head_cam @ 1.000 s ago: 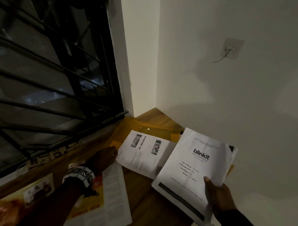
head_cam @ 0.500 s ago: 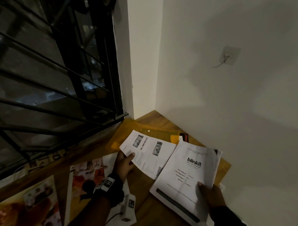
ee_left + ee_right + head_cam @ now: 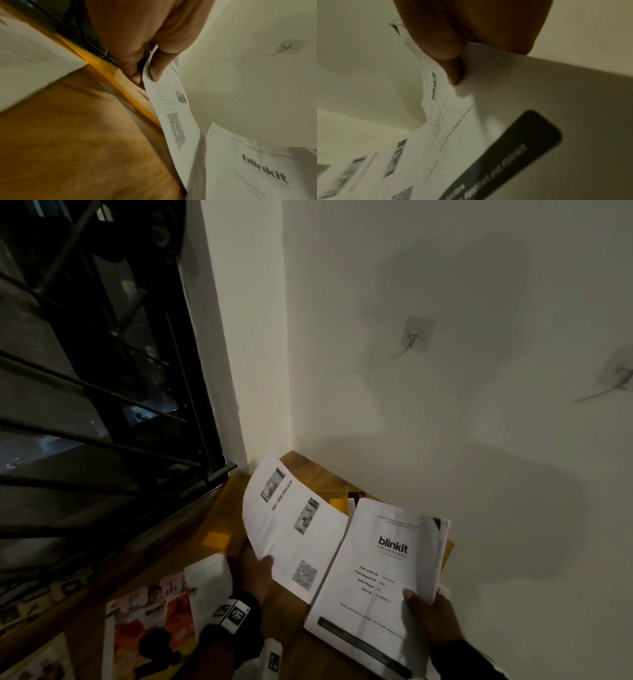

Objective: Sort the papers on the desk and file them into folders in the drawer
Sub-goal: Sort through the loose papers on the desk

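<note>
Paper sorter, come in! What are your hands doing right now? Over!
Left hand pinches the photo sheet, lifted off desk. Right hand grips the blinkit stack. No drawer in view.

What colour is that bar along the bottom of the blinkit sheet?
Black bar with white lettering, clearest in the right wrist view.

Left hand [image 3: 255, 571] reaches forward, thumb on top and fingers beneath in a pinching grip, wrist wearing a black strap. Right hand [image 3: 433, 616] sits lower at the right, thumb pressed flat on top, fingers curled under.
</note>
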